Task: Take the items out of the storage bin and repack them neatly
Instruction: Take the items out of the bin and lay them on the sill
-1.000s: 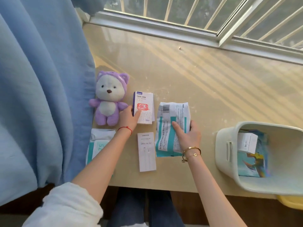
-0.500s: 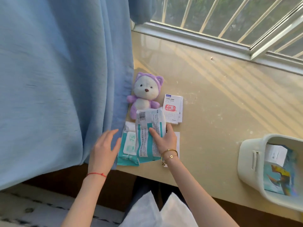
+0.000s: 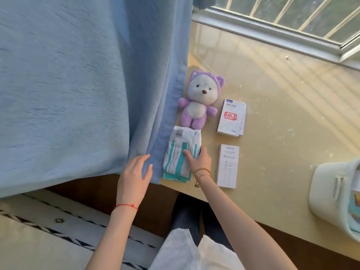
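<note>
A white and teal packet point(image 3: 180, 151) lies on top of a second teal packet at the sill's near left corner. My right hand point(image 3: 197, 159) rests on the top packet, fingers pressed flat on it. My left hand point(image 3: 134, 176) is spread open against the blue curtain's edge, beside the packets. A purple plush bear point(image 3: 198, 100) lies behind the packets. To its right sits a white box with a red stamp point(image 3: 231, 117), and a slim white box point(image 3: 228, 165) lies nearer. The pale storage bin point(image 3: 327, 191) stands at the right edge with a few items inside.
A blue curtain point(image 3: 87, 84) hangs over the left side of the sill point(image 3: 282, 114) and touches the packets. A barred window point(image 3: 292, 18) runs along the back. The sill's front edge drops off to my knees and a patterned floor.
My right hand has slid the top packet left onto the second packet. My left hand moved from the stamped box to the curtain edge. The view swung left.
</note>
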